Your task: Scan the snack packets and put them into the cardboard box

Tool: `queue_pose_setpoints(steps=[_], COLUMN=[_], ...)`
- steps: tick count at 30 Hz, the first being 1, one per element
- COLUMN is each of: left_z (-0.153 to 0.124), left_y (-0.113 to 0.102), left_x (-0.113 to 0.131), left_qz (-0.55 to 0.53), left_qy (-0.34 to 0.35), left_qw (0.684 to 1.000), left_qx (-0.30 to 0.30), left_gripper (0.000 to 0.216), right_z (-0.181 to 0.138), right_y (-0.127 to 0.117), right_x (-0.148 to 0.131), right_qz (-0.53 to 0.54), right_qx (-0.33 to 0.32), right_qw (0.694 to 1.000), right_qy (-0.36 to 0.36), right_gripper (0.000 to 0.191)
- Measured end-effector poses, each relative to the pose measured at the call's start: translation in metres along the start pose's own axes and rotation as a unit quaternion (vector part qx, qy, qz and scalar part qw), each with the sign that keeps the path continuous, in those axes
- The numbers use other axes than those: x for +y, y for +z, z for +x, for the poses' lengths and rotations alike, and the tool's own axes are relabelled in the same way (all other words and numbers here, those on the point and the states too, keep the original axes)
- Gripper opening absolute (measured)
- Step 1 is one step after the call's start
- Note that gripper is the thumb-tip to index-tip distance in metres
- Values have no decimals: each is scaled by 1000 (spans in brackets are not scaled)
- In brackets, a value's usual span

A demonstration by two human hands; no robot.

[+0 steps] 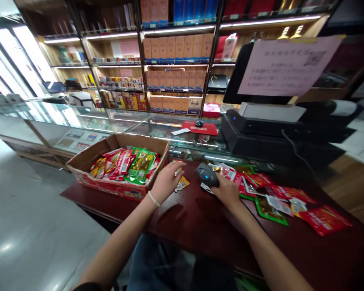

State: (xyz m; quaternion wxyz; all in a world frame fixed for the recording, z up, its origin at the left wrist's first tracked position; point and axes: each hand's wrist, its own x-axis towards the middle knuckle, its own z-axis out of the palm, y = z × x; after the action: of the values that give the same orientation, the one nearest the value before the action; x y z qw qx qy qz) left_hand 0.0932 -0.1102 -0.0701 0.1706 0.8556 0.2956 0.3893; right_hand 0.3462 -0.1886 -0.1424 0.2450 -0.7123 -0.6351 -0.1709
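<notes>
My left hand (166, 181), with a pale band at the wrist, is closed on a small orange-and-yellow snack packet (183, 184) just right of the carton. Part of the packet is hidden behind the fingers. In my right hand (227, 192) is a black barcode scanner (206, 174), a blue light showing on top, its head turned toward the packet. The open carton (133, 193) holds many red, green and yellow snack packets (141, 163). More packets, such as a red one (326, 219) and a green-edged one (269, 210), lie loose to the right of the scanner.
Behind the dark red tabletop (182, 224) runs a glass display counter (109, 119). A monitor with a pink paper sheet (279, 68) stands above a black till (248, 137). A mouse (199, 123) rests on a red mat. Another person (79, 95) sits at the far left, before stocked shelves.
</notes>
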Motion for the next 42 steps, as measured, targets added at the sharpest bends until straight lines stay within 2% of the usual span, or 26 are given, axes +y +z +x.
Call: queue_pose_setpoints(steps=[2,4,7,10,13,16,18,19,22,24,27,31,42], left_z=[0,-2,-11,-19,-23,-16,-4,3,24,31,27,15,12], left_y=[35,63,85,87,86,91,95,98,105,111,122,131,132], left_x=[-16,-35,-55,-63,-64,-63,-60,-58,-51,-49,-52,-62,-67], left_qz=[13,72,148,173,137,23,-118,-204,-421,-489,-519,-527,-526], left_qy=[-37,-77,-120,-147,-172,-212,-245,-267,-330,-351,-370,-379,-349], left_qw=[998,991,975,967,967,971,959,940,844,798,768,757,772], left_qx=[-42,-87,-117,-114,-127,-109,-79,-66,-21,23,66,74,72], left_gripper=[30,29,30,36,35,24,25,28,38,43,45,42,38], right_z=[-6,-11,-17,-19,-19,-19,-20,-20,-20,-20,-19,-18,-19], right_y=[-3,-5,-5,-2,-1,-2,-2,-2,-4,-6,-9,-9,-8], right_x=[8,14,17,16,15,15,17,17,19,18,17,14,8], right_qz=[1,4,18,36,42,41,37,35,30,27,26,17,36], right_qx=[-3,1,7,-4,-14,-15,-8,-1,14,15,6,-13,-39], right_qw=[1000,1000,999,998,998,999,999,999,999,999,1000,1000,998], right_qy=[9,23,50,52,36,24,25,26,29,29,15,-18,-34], right_gripper=[39,38,37,35,33,33,34,35,37,37,35,36,37])
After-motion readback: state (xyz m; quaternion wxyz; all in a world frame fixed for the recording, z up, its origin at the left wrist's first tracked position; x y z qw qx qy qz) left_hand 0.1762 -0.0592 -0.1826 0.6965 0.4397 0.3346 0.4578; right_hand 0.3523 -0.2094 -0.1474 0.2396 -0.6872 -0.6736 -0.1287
